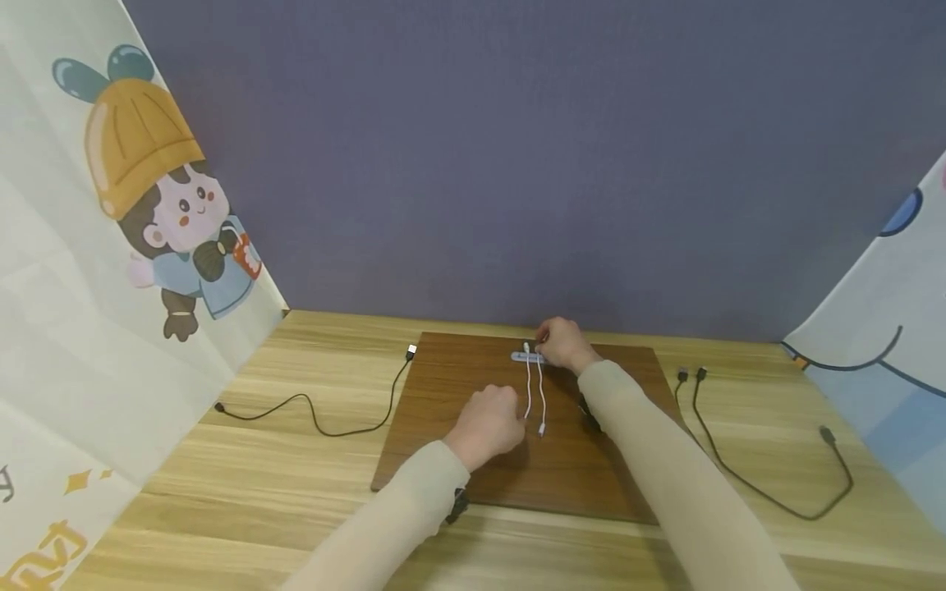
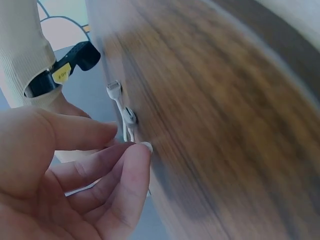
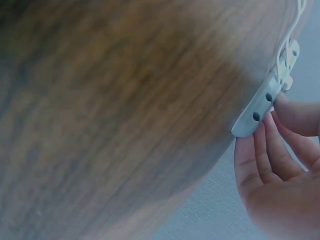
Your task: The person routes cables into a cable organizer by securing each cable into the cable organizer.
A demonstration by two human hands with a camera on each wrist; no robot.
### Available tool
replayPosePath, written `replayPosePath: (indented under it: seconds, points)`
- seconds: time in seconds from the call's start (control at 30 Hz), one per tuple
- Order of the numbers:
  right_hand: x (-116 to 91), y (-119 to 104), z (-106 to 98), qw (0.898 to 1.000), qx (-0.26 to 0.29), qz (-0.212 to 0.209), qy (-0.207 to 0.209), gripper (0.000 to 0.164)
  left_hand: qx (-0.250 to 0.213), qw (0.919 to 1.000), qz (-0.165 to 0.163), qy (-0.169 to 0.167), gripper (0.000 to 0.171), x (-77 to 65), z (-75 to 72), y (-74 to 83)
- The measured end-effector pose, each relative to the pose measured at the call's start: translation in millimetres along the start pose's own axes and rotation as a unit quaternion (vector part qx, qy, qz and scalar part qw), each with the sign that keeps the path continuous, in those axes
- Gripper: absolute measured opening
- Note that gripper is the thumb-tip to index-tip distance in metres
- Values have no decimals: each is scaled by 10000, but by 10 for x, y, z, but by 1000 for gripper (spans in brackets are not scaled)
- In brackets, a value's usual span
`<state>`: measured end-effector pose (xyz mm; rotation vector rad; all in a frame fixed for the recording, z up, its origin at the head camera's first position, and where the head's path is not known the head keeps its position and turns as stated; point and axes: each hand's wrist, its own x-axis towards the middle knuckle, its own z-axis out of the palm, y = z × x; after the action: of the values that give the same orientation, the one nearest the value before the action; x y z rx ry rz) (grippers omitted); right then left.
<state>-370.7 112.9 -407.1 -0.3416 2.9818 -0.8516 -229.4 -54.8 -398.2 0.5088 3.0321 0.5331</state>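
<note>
Two thin white cables [image 1: 528,386] run side by side across a dark brown board [image 1: 458,361], their upper parts at a pale cable holder [image 3: 252,117] with dark round holes. My left hand [image 1: 488,423] pinches the lower end of one cable; its white tip [image 2: 147,146] peeks past the fingers in the left wrist view. By the holder, my right hand [image 1: 565,343] pinches the upper end of the other cable, mostly hidden by thumb and fingers, and a fingertip touches the holder's end. A white plug [image 1: 542,429] lies on the board at that cable's lower end.
Left of the board a black cable [image 1: 318,427] curves over the light wooden table [image 1: 259,492]. More black cable [image 1: 783,509] with several plugs lies to the right. A dark grey-blue panel [image 1: 517,164] rises behind the board.
</note>
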Motion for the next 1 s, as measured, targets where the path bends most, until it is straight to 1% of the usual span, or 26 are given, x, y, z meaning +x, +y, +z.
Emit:
replayPosePath:
  seconds: [0.2,0.3,0.47,0.6,0.7,0.8,0.9,1.0]
  points:
    - [-15,-14,6,10000,-42,8,25,23,-63,9996,-135,224,32,-24,-33,-91]
    - [-26,-26,-9,10000,-56,-1,68,24,-159,9991,-124,384,26,-25,-53,-144]
    - [-37,-53,-17,9997,-125,-91,188,27,-314,9981,-135,513,18,-43,-71,-235]
    - [-43,-119,5,9995,-161,-207,173,25,-313,9979,-182,546,12,-50,-87,-311]
    - [-50,-196,25,9993,-145,-315,156,24,-263,9976,-153,616,10,-39,-113,-381]
    - [-59,-275,51,9990,-98,-417,112,24,-178,9972,-169,713,9,-20,-161,-468]
    - [-73,-341,86,9986,-83,-526,-22,24,-185,9962,-237,821,8,7,-238,-572]
    - [-88,-379,124,9976,-170,-664,-120,23,-299,9945,-308,954,11,45,-322,-692]
